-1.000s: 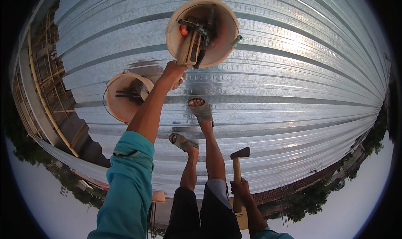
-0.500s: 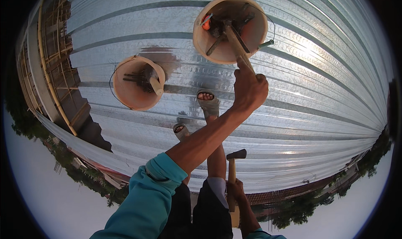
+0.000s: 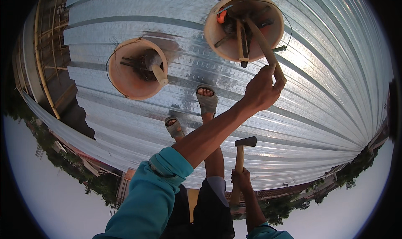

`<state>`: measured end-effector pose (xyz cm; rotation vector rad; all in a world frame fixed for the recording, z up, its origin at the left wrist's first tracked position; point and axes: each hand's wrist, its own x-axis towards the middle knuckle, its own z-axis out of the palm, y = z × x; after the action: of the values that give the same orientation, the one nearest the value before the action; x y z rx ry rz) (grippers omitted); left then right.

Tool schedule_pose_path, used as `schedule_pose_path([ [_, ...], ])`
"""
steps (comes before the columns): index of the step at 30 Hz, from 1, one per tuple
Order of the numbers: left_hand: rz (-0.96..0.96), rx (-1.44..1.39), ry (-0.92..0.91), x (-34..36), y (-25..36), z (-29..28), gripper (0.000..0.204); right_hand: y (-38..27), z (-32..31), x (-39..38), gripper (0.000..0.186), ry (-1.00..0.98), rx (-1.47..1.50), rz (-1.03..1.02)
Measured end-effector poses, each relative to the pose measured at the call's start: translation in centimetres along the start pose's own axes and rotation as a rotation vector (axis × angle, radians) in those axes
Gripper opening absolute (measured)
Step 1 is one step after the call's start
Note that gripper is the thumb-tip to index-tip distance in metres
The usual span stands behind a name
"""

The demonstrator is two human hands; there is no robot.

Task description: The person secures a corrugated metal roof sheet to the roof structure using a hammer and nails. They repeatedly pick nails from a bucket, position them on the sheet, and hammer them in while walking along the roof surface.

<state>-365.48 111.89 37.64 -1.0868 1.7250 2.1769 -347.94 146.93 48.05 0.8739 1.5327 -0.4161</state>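
My left hand [image 3: 264, 88] reaches across to the right, its fingers closed around the end of a long wooden handle [image 3: 260, 37]. That handle leans out over the near rim of the right-hand bucket [image 3: 212, 38]; its lower end is lost among the tools inside. Beside it in the bucket stands a second, shorter wooden handle [image 3: 241, 38], with an orange object [image 3: 221, 16] against the left wall. Lower down, at my right side, my right hand [image 3: 241, 179] grips a hammer [image 3: 239, 157] by its wooden shaft, the dark metal head pointing up.
Another bucket [image 3: 121, 82] stands to the left, holding dark rods and a pale wooden-handled tool [image 3: 158, 74]. My sandalled feet [image 3: 207, 98] are on ribbed metal sheeting [image 3: 184, 13]. At the left, the sheeting ends at a jagged edge beside bamboo poles [image 3: 39, 63] and an opening below.
My left hand has swung the long handle to the right, apart from the shorter one. My right hand has raised the hammer slightly. The whole view has shifted a little.
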Motion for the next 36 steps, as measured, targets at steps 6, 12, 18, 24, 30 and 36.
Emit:
schedule_pose_path([
  [6, -0.056, -0.253, 0.237, -7.5, -4.5, -5.7, 0.035, 0.3, -0.7, 0.8, 0.019, -0.014, -0.038, 0.005],
  [12, -0.083, 0.196, 0.92, -12.8, -16.2, -22.0, 0.03, 0.4, 0.1, 0.6, 0.018, -0.006, -0.164, 0.057],
  [18, -0.395, -0.228, 0.654, -9.1, -21.5, -27.8, 0.063, -2.0, 1.9, 0.6, 0.018, 0.044, -0.459, 0.018],
  [24, -0.243, -0.878, 0.996, -7.2, -14.9, -25.3, 0.049, -2.1, 1.2, 0.1, 0.019, 0.07, -0.441, 0.027],
  [30, -0.005, -1.076, 0.782, -12.6, -9.8, -37.0, 0.077, -3.3, -0.4, 1.2, 0.021, 0.142, -0.414, -0.013],
  [36, -0.131, -0.453, 0.58, -14.7, -15.9, -41.0, 0.041, -4.2, 0.0, 3.0, 0.021, 0.135, -0.362, -0.048],
])
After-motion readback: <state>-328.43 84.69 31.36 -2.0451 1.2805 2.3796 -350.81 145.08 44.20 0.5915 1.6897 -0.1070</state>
